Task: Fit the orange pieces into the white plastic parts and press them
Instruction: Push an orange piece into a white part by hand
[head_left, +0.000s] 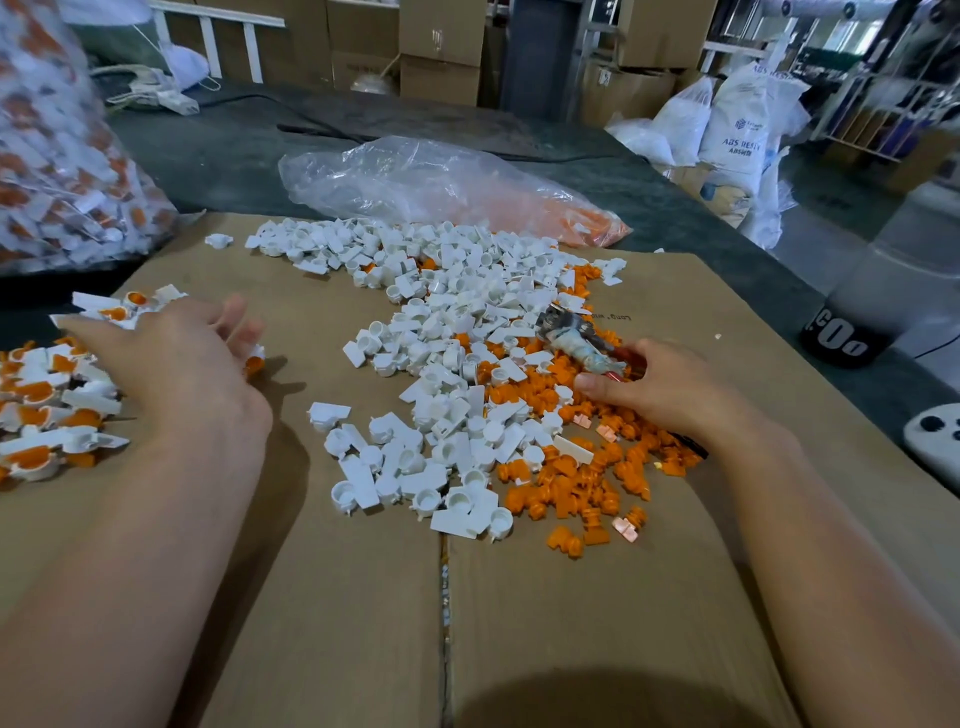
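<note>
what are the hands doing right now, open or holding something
left hand: fingers curled by an assembled piece; cannot tell if it grips it.
right hand: holds the tool by its red handle.

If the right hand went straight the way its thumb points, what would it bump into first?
The right hand, gripping a worn red-handled tool, points left. It would probably meet the small orange plastic pieces beside its thumb first, then the white plastic cup-shaped parts; depth is hard to judge.
</note>
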